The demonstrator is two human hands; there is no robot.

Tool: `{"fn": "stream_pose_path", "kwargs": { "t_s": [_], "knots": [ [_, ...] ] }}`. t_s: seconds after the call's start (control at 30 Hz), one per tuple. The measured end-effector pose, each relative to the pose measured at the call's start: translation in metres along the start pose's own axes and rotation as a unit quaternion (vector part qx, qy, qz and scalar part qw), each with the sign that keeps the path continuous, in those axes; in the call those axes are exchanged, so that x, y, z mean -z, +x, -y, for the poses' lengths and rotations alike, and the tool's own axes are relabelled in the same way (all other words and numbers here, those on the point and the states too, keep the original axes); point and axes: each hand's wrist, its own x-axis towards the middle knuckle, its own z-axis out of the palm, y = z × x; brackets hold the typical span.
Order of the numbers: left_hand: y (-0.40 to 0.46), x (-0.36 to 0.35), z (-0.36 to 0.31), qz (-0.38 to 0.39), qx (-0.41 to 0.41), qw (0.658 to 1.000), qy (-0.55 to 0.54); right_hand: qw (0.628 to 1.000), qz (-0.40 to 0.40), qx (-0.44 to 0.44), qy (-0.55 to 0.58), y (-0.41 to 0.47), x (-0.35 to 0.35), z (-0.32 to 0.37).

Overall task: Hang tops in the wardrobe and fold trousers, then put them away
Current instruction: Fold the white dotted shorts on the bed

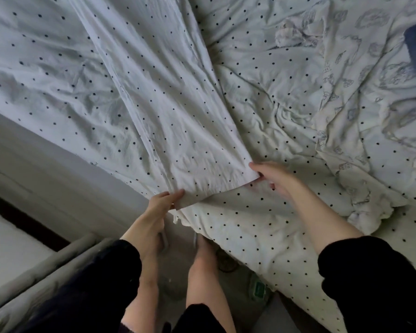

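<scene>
On the bed (262,111), the trousers (168,111) lay stretched away from the person, white with dark dots like the sheet beneath. The left hand (163,203) pinched one corner of the near edge and the right hand (271,176) pinched the other. The cloth looked thin, light and limp, probably creasing easily, so the corners were the sound hold. A patterned quilt (360,97) lay rumpled just beside.

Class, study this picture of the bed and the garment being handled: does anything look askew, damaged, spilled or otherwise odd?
Nothing looks damaged or spilled. The dotted trousers lie diagonally across the matching dotted bed sheet, their near end pinched by the left hand and right hand. A rumpled patterned duvet is bunched at the right.
</scene>
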Motion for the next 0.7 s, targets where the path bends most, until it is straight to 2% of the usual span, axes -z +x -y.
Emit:
{"fn": "stream_pose_path", "kwargs": {
  "t_s": [0.1,0.27,0.5,0.7],
  "knots": [
    [-0.008,0.008,-0.002,0.007,0.007,1.0,-0.012,1.0,0.016,-0.012,0.002,0.002,-0.001,0.001],
    [-0.022,0.017,0.003,-0.026,0.035,0.999,-0.004,0.999,0.019,-0.035,-0.012,-0.009,0.005,0.0],
    [-0.061,0.02,0.025,0.006,0.091,0.995,0.039,0.993,0.046,-0.079,-0.068,-0.052,0.011,-0.023],
    [-0.086,0.029,-0.007,0.027,0.089,0.994,0.061,0.998,0.035,-0.039,-0.043,-0.078,0.01,-0.003]
  ]
}}
